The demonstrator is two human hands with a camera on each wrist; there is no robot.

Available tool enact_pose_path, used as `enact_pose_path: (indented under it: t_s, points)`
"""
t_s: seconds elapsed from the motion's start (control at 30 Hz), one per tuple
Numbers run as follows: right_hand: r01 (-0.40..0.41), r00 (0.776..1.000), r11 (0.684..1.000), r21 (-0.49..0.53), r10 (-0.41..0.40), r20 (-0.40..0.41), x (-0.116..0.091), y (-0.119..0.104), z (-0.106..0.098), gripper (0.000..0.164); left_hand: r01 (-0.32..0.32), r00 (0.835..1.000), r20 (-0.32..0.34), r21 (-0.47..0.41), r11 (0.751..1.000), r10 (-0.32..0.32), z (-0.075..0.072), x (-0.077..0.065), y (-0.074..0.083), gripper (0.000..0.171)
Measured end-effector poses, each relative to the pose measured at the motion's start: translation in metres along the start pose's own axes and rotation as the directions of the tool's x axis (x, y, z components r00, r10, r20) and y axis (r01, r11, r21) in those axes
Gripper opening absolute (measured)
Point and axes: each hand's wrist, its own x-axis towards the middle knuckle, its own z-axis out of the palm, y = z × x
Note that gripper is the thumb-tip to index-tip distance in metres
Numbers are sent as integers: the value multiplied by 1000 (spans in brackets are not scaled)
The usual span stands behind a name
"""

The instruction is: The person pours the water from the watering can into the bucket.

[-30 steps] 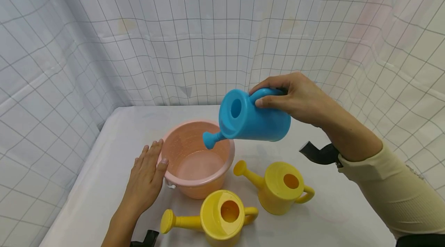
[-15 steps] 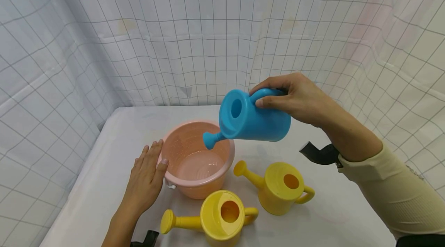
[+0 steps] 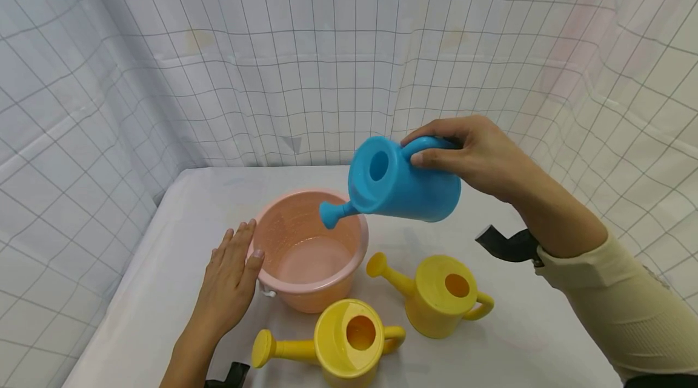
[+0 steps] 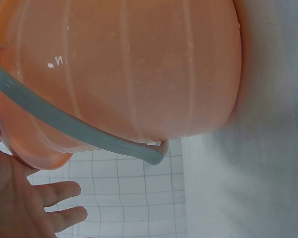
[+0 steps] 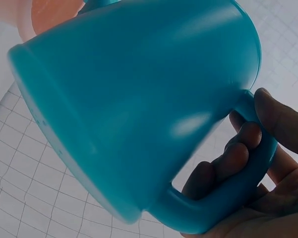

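Note:
My right hand (image 3: 474,151) grips the handle of a blue watering can (image 3: 414,188), fingers curled round it in the right wrist view. The can is held in the air, tilted with its spout (image 3: 335,213) down to the left over the pink bucket (image 3: 357,242). Shallow clear liquid seems to lie in the bucket's bottom. My left hand (image 3: 229,279) rests with straight fingers against the bucket's left rim. From the left wrist, the bucket's ribbed wall and its grey-white carrying handle (image 4: 79,130) show, with the fingers spread beside the rim.
Two yellow watering cans stand on the white-covered table (image 3: 185,206): one watering can (image 3: 349,339) in front of the bucket, its spout pointing left, and another watering can (image 3: 442,297) to the right. White grid-patterned curtains (image 3: 305,73) enclose the back and sides.
My right hand has moved slightly right with the blue watering can, and its spout has risen a little, so the can tips less steeply. The left hand and the bucket have stayed put.

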Motion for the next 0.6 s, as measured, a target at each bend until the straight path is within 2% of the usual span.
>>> enact_pose_path:
  t_s: [0.6]
  points:
    - [-10,998,997,77,15,-66,-11,18,-5,30,-15,1000,-10,-16,1000,15,1,1,-1,54]
